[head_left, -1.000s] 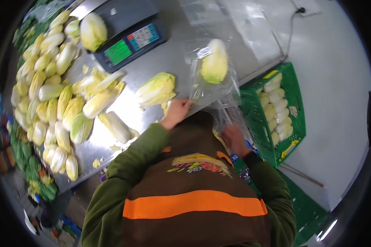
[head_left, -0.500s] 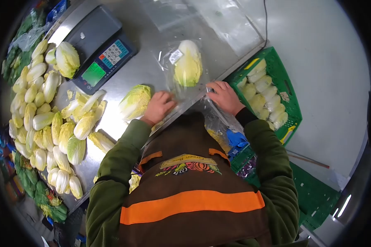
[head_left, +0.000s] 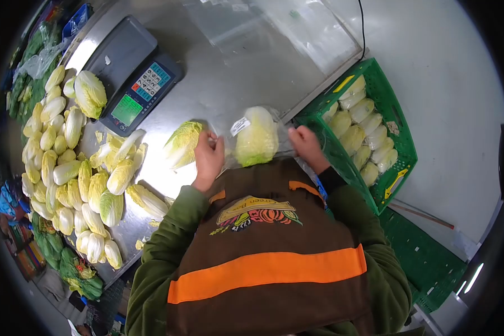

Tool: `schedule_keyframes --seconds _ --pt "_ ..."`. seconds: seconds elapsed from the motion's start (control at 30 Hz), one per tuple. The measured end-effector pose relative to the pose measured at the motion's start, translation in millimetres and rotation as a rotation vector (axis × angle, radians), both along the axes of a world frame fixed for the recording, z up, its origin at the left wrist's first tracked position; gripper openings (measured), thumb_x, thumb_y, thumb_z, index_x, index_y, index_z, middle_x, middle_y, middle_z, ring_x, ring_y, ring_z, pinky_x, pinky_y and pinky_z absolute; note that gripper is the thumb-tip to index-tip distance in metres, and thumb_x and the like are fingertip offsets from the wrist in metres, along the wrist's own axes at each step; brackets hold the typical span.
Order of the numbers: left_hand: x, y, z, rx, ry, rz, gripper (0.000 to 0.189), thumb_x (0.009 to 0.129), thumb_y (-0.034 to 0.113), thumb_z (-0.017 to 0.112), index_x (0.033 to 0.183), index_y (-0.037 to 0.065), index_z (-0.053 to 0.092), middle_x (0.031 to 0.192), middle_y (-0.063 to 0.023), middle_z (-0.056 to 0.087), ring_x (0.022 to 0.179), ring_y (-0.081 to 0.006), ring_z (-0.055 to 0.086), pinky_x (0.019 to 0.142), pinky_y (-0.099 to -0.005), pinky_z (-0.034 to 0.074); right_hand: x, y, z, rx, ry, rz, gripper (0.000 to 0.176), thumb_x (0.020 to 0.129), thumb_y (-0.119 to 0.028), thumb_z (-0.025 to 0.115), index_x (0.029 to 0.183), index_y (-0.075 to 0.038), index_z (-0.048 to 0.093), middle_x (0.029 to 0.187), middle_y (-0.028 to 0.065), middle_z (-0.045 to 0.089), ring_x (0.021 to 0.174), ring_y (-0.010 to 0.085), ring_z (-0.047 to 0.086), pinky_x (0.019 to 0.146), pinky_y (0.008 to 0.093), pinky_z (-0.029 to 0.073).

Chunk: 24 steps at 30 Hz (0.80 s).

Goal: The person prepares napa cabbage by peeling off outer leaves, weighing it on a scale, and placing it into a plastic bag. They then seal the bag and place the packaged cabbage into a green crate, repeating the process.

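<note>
A napa cabbage (head_left: 256, 134) in a clear plastic bag (head_left: 284, 143) lies at the table's near edge, close against my apron. A white printed label (head_left: 240, 126) sits on the bag's upper left. My left hand (head_left: 209, 160) is closed at the left side of the bag, fingertips pinched on the film. On the opposite side, my right hand (head_left: 308, 148) is curled round the bag's other edge, and the film stretches between both hands. Just left of my left hand rests an unbagged napa cabbage (head_left: 182, 145).
A digital scale (head_left: 143, 89) with a lit green display stands on the metal table (head_left: 207, 78). Many loose cabbages (head_left: 67, 171) are piled at the left. To the right, a green crate (head_left: 400, 123) holds bagged cabbages. Clear bags (head_left: 297, 36) lie at the table's far end.
The bagged cabbage has come toward my body, down to the table's edge. Both hands now grip the bag's sides, with the film spread between them.
</note>
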<state>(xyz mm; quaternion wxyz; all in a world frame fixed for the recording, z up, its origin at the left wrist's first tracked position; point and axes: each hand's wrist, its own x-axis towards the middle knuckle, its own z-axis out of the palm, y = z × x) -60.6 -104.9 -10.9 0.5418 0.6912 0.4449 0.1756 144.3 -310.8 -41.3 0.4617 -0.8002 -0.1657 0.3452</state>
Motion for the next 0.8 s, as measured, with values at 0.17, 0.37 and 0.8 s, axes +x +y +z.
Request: schedule_keyframes --seconds 0.17,0.37,0.8 --pt "-18 1 -12 -0.184 0.319 -0.179 0.030 0.092 0.011 0.063 0.118 0.002 0.053 0.074 -0.0146 0.064 0.064 -0.0218 0.064 0.060 -0.0346 0.051 1 4 -5 -0.215 -0.115 0.225 0.024 0.090 -0.026 0.066 0.095 -0.004 0.060 0.083 0.0112 0.064 0.073 0.0231 0.063 0.066 0.0371 0.051" --pt "-21 26 -6 0.896 0.368 -0.807 0.071 0.071 -0.002 0.067 0.138 0.013 0.051 0.143 -0.0168 0.046 0.125 -0.0389 0.048 0.099 -0.0480 0.043 23 30 20 0.135 -1.135 0.783 0.072 0.064 -0.013 0.071 0.134 -0.017 0.054 0.135 0.0110 0.052 0.121 0.0290 0.053 0.100 0.0446 0.044" --pt "227 -7 97 -0.516 -0.094 -0.519 0.034 0.095 0.031 0.066 0.096 -0.003 0.069 0.082 -0.0059 0.066 0.069 -0.0096 0.060 0.055 -0.0243 0.049 54 -36 56 0.726 0.318 -0.375 0.050 0.090 -0.023 0.071 0.132 -0.004 0.050 0.112 0.0058 0.063 0.104 0.0133 0.059 0.089 0.0311 0.050"
